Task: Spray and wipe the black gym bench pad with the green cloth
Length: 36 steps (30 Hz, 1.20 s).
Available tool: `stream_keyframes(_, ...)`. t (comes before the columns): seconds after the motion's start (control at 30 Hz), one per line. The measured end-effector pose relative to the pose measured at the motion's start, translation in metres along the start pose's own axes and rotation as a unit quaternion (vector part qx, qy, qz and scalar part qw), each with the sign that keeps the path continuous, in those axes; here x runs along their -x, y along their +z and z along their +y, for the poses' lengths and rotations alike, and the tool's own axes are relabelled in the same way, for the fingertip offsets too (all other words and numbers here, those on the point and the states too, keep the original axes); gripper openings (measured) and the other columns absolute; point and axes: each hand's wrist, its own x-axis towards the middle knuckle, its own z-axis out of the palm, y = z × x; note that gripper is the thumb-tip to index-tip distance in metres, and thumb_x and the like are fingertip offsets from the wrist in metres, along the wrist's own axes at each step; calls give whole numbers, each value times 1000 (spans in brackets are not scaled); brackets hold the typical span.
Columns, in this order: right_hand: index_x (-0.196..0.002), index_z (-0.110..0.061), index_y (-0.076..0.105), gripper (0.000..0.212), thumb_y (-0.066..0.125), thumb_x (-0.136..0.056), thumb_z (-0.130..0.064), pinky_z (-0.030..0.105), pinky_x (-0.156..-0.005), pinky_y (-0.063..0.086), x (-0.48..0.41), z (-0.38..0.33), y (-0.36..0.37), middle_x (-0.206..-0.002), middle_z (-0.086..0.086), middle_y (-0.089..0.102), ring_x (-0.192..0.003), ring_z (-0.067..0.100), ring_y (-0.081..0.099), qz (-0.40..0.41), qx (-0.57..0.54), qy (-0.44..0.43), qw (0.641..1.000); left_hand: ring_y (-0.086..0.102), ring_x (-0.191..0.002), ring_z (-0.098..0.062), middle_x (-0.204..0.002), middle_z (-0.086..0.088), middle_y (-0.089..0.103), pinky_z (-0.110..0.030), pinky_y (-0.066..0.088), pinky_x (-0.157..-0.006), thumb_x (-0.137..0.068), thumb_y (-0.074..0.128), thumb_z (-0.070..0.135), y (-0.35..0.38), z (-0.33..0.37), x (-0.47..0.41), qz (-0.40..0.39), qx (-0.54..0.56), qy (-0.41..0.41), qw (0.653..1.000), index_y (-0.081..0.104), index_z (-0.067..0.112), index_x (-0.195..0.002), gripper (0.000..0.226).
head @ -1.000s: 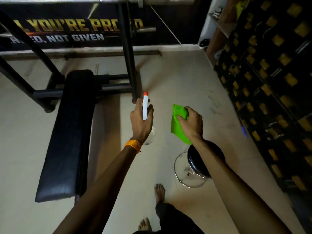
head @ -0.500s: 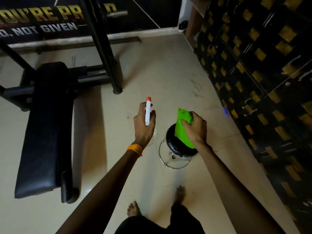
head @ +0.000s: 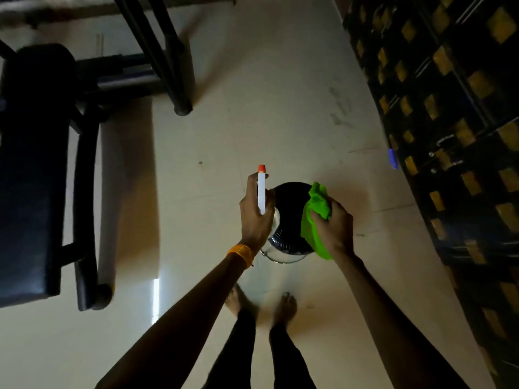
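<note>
The long black bench pad (head: 31, 169) lies at the far left, well away from both hands. My left hand (head: 254, 217) grips a spray bottle (head: 261, 189) with a white head and an orange nozzle pointing away from me. My right hand (head: 335, 226) is closed on a bunched green cloth (head: 314, 217). Both hands hover over a small round black stool (head: 289, 197) straight in front of me. The bottle's clear body is mostly hidden behind my left hand.
The bench's black steel frame (head: 157, 51) and its foot stand on the pale tiled floor (head: 252, 108) at the upper left. A dark wall with gold squares (head: 449, 136) runs down the right. My bare feet (head: 286, 304) stand just behind the stool.
The view has swung right and down: the bench slid to the left edge and the stool came under my hands. Both hands keep their hold on the bottle and cloth.
</note>
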Motion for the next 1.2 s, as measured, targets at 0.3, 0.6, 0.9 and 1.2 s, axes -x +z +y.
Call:
stream_keyframes(0.3, -139, -16, 58, 51, 70, -90, -21, 46, -111, 46, -80, 140, 97, -140, 5, 62, -131, 26, 56, 9, 10, -18, 1000, 61, -71, -23, -90, -9, 63, -46, 57, -66, -102, 58, 10, 99, -142, -39, -6, 0, 31, 999, 51, 12, -131, 29)
stream_keyframes(0.6, -138, -15, 57, 66, 55, -93, -63, 22, -105, 38, -119, 213, 145, -136, 7, 63, -128, 25, 56, -3, 84, -71, 994, 57, -69, -5, -84, 15, 52, -14, 48, -61, -100, 58, 5, 151, -202, -44, -8, -22, 37, 999, 51, -1, -127, 28)
stream_keyframes(0.9, -144, -11, 53, 71, 61, -91, -58, 35, -117, 35, -123, 229, 148, -145, 11, 56, -139, 30, 48, -36, 186, -90, 978, 61, -86, 12, -97, 22, 56, -7, 49, -72, -94, 72, 4, 149, -205, -39, -51, -37, -23, 998, 47, -3, -139, 52)
stream_keyframes(1.2, -150, -20, 44, 73, 76, -85, -27, 50, -121, 31, -113, 161, 84, -159, 8, 37, -150, 28, 27, -119, 121, -45, 984, 48, -138, -24, -151, -11, 52, -39, 45, -114, -74, 86, 8, 79, -205, -39, -178, -171, -32, 969, 30, 10, -160, 103)
